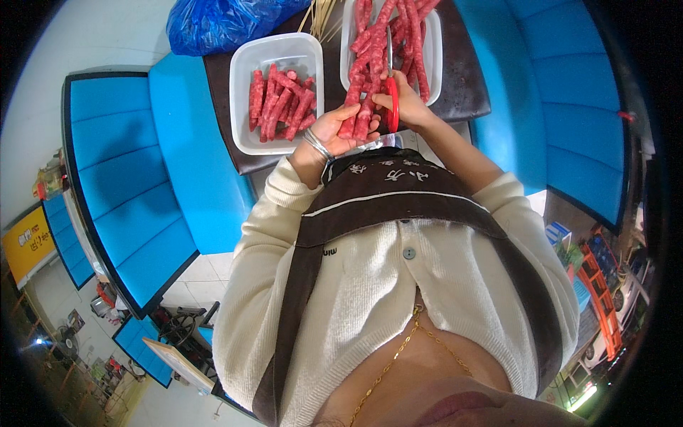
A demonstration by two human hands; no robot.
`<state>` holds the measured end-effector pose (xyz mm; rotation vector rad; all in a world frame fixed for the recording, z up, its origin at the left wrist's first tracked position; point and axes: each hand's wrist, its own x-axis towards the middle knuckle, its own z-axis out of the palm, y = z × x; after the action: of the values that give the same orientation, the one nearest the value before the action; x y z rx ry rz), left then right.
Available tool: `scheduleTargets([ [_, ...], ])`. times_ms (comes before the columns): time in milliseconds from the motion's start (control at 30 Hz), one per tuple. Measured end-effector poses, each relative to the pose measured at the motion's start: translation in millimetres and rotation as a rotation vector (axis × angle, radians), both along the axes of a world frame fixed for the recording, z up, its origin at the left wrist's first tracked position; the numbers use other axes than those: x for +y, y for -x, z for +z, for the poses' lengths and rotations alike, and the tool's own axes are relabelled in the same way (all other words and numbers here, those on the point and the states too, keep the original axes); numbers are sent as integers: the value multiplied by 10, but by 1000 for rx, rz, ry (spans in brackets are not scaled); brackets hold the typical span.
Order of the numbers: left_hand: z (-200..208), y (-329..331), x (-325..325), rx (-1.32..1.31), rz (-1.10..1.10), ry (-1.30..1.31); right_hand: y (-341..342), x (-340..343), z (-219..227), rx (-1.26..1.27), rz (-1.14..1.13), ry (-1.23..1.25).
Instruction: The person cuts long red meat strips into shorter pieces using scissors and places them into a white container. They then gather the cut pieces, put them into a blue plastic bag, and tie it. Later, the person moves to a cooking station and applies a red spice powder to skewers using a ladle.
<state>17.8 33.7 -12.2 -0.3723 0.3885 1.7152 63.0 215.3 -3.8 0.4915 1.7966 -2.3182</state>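
My left hand (pixel 333 131) is closed around the ends of red, white-flecked sausages (pixel 364 117), holding them in front of my apron. These sausages stretch up toward the white plastic tub (pixel 437 60) on the right, where more long sausages (pixel 416 53) lie. My right hand (pixel 410 102) grips red-handled scissors (pixel 393 107), their blades pointing away from me over that tub, alongside the sausages. Left of my hands, a second white tub (pixel 240 107) contains several short sausage pieces (pixel 277 107) lying in a loose pile.
Both tubs stand on a dark brown table (pixel 462 92). A blue plastic bag (pixel 220 27) sits at the far left, with thin straw-coloured strips (pixel 324 20) beside it. Blue padded benches (pixel 128 164) flank the table on both sides.
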Motion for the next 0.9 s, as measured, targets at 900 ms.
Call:
scheduleTargets([
  [900,125,28,8,273,-18,54,88,-47,-99,-15,-65,202],
])
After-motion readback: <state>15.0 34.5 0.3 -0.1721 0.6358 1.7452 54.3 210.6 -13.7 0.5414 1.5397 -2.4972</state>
